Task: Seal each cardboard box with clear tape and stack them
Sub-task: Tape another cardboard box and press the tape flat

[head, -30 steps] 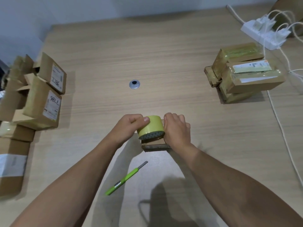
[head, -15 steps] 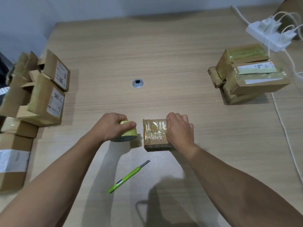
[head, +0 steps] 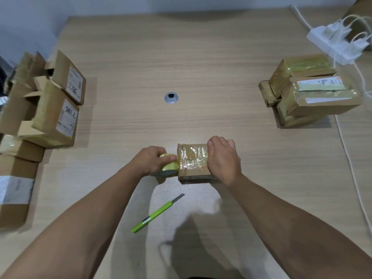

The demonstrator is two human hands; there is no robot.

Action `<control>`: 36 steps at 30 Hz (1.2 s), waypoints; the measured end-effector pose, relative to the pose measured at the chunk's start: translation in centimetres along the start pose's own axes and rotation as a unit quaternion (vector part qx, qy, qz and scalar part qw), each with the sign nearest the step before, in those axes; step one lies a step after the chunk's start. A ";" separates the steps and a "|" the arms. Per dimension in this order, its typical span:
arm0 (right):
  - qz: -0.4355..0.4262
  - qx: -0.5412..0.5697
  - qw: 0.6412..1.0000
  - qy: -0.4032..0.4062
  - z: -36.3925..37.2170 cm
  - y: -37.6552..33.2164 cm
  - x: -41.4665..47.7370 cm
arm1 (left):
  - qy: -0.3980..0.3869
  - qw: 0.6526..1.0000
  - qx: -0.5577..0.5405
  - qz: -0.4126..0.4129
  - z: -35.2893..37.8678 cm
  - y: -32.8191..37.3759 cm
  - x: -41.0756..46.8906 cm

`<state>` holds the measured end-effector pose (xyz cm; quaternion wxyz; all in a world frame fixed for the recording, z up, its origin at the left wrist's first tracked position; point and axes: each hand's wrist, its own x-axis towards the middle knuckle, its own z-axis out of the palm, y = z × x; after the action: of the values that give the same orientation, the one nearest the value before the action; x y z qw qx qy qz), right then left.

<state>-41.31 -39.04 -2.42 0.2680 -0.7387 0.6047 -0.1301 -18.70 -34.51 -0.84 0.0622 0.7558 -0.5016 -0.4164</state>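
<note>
The left hand (head: 150,161) hides most of the tape roll (head: 170,168); the right hand (head: 222,158) overlaps the box (head: 192,160).

light: bright, overhead | shadows: soft on table (head: 201,57) | glare: on taped box (head: 193,160) | edges: bent, left boxes (head: 50,109) blurred

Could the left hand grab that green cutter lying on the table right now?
Probably, once freed. The green cutter lies just nearer the person than the left hand, with nothing between them. But that hand grips the tape roll, so it must let go first.
</note>
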 end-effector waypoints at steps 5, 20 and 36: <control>0.013 0.011 1.000 -0.006 -0.1 -0.2 0.1 | 0.030 0.999 -0.038 0.002 0.2 0.7 0.1; 0.026 -0.012 1.000 0.004 -0.2 -0.4 0.0 | 0.222 0.966 -0.129 0.022 2.3 -2.3 -2.8; 0.026 -0.007 1.000 0.006 -0.3 -0.4 -0.1 | -0.009 0.978 0.176 0.108 8.3 -9.7 -7.4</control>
<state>-41.14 -38.95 -1.90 0.2622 -0.7240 0.6260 -0.1233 -18.70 -21.05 -7.01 -0.0315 0.6922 -0.6465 -0.3192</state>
